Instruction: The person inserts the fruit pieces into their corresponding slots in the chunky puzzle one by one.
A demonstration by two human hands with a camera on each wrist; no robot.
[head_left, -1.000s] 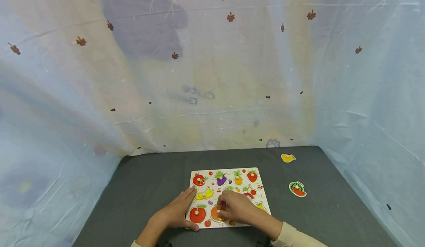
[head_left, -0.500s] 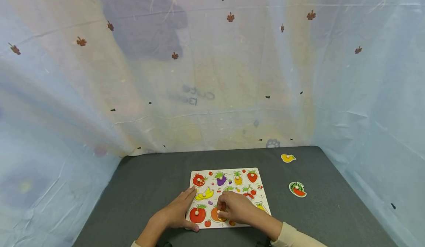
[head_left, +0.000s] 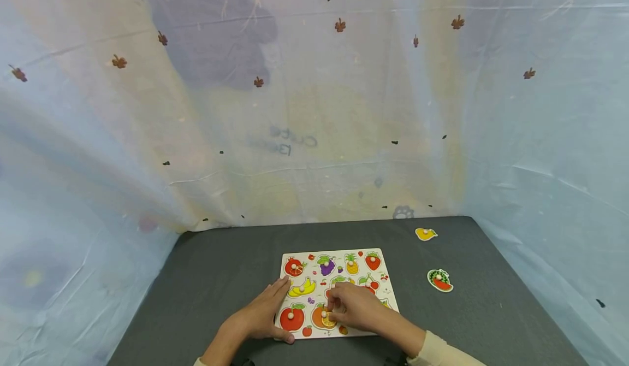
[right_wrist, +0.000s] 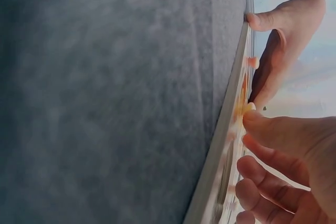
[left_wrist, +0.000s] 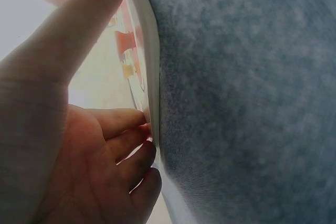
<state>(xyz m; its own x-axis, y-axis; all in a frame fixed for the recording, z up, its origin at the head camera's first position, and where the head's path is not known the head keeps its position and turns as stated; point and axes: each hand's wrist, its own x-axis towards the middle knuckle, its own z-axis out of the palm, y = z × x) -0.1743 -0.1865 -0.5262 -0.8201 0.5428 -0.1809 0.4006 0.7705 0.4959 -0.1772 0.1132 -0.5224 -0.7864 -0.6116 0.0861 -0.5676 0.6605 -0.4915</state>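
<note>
A white fruit puzzle board [head_left: 319,299] lies on the dark table, with several knobbed fruit pieces set in it. My left hand [head_left: 265,310] rests along the board's left edge, fingers straight and thumb near the front corner; in the left wrist view the fingertips [left_wrist: 148,153] meet the board's side. Above the board's front half, my right hand [head_left: 356,306] has its thumb and fingers loosely bent beside the orange piece [head_left: 318,318]. The orange's knob [right_wrist: 250,107] shows just past the thumb tip in the right wrist view, outside the gap between thumb and fingers.
Two loose puzzle pieces lie to the right of the board: a yellow pear [head_left: 425,234] near the back edge and a watermelon [head_left: 440,280] nearer. A patterned curtain [head_left: 314,109] hangs behind the grey table [head_left: 206,278] and along both sides.
My right hand has shifted slightly right, off the orange piece's knob, which now shows uncovered. The left hand stays in place on the board's edge.
</note>
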